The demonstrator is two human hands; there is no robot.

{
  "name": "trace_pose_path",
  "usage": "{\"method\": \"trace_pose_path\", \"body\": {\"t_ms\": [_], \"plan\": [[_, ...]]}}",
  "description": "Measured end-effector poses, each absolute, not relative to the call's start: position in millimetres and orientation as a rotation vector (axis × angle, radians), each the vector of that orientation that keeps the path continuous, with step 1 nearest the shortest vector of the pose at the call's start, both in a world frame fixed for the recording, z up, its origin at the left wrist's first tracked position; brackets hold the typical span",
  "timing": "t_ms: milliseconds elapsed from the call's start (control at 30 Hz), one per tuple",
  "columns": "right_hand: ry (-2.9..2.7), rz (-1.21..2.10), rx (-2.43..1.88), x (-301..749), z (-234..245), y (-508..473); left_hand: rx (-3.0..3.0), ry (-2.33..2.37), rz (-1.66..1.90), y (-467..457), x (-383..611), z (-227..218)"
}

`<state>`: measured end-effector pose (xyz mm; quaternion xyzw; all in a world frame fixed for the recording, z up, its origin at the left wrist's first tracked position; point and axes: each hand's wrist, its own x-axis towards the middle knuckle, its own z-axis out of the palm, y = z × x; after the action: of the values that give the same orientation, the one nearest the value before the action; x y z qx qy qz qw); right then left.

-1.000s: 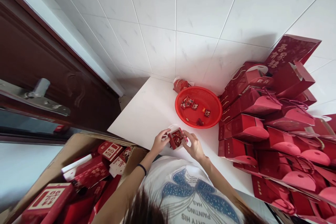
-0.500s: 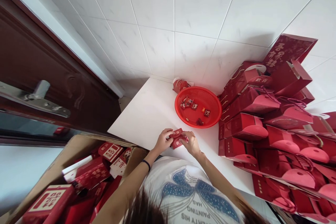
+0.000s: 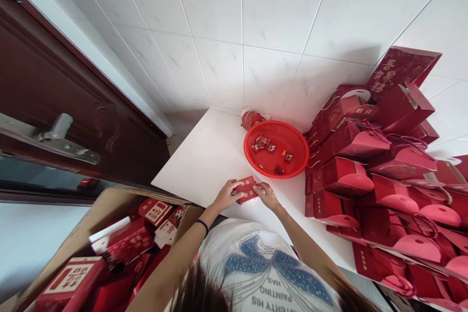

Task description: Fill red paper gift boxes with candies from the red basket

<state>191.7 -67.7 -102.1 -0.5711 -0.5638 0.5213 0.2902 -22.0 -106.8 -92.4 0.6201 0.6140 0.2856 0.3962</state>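
Note:
A small red gift box (image 3: 247, 188) with pale lettering on its top is between my hands near the front edge of the white table (image 3: 199, 156). My left hand (image 3: 228, 196) grips its left side, fingers bent over the edge. On the opposite side, my right hand (image 3: 266, 196) holds the box with thumb and fingers. The flaps on top look closed. Just beyond my hands stands a red plastic basket (image 3: 307, 156) with several small wrapped sweets (image 3: 261, 143) in it.
Stacked red gift bags (image 3: 353, 175) line the right side of the table. At lower left, a cardboard carton (image 3: 78, 226) holds several red boxes (image 3: 69, 278). A dark red door (image 3: 73, 92) stands left, a tiled wall (image 3: 270, 19) behind. A red packet (image 3: 251, 118) lies behind the basket.
The top flaps of the small red box, parted before, now lie together and flat. Both hands have shifted slightly to its sides.

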Motion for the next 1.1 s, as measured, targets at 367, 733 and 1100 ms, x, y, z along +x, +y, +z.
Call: {"method": "trace_pose_path", "body": {"t_ms": [367,733,1100], "plan": [[-1.287,1.512,-1.391,192.7,-51.0,-62.9,1.496,1.625,0.658,-87.8,-21.3,-71.6],[-1.445,1.595,-1.221,195.2,-3.1,-62.8,1.08,1.258,0.692,-74.8,14.0,36.1],[-1.707,1.167,-1.307,200.5,77.6,-78.4,0.844,0.936,0.891,-75.6,45.9,98.5]]}}
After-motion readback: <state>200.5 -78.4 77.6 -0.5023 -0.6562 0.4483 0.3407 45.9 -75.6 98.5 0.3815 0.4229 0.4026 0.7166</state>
